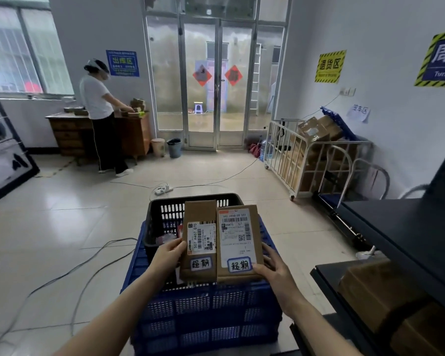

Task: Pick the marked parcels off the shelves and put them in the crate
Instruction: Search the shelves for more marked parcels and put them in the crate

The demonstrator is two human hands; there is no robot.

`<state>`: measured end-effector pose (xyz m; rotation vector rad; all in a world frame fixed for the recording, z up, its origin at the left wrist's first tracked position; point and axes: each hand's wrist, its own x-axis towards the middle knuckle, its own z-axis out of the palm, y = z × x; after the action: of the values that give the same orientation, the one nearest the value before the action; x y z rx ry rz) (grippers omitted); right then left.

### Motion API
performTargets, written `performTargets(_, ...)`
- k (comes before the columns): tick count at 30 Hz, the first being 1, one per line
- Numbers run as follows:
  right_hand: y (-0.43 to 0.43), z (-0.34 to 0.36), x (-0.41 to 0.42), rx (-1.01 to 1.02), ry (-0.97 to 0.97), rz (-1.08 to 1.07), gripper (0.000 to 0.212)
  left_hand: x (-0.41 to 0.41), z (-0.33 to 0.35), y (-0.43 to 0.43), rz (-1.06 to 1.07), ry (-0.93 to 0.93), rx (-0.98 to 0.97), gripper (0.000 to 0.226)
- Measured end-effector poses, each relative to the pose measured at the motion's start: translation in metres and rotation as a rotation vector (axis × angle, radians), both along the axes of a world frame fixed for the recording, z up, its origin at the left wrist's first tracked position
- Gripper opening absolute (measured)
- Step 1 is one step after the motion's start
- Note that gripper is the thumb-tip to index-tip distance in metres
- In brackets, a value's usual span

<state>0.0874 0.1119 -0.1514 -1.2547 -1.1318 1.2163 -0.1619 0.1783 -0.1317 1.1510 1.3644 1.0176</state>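
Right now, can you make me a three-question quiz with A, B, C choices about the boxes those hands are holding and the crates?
1. Where are the left parcel and the right parcel?
A. On the floor
B. Held above the black crate
C. On the wooden desk

2. What colour is the lower crate, under the black one?
A. Red
B. Blue
C. Yellow

3. What is the right hand doing?
A. Hanging free
B. Pointing at the door
C. Gripping the right parcel

Answers:
1 B, both are held up over its open top.
2 B, its latticed walls are blue.
3 C, its thumb lies on the parcel's face and its fingers wrap the edge.
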Motion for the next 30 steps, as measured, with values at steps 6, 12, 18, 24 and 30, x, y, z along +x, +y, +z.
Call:
performTargets(6, 0.097, -0.001, -0.019, -0.025, -0.045, 0.063, 0.051, -0.024, -0.003, 0.074, 0.066, -0.012, -0.006, 0.017)
performTargets(12, 0.211, -0.016, -0.057, -0.090, -0.037, 0.104, 0.045, -0.061, -0.010, 0.172, 0.123, 0.034, -0.029, 0.018)
performTargets(18, 0.304, -0.044, -0.089, -0.166, -0.010, 0.140, 0.050, -0.091, -0.033, 0.253, 0.117, 0.131, -0.128, 0.027)
performTargets(24, 0.377, -0.085, -0.099, -0.274, -0.033, 0.173, 0.056, -0.103, -0.077, 0.308, 0.106, 0.240, -0.267, 0.022)
performTargets(30, 0.436, -0.135, -0.109, -0.402, -0.048, 0.242, 0.057, -0.107, -0.120, 0.366, 0.120, 0.446, -0.418, 0.020)
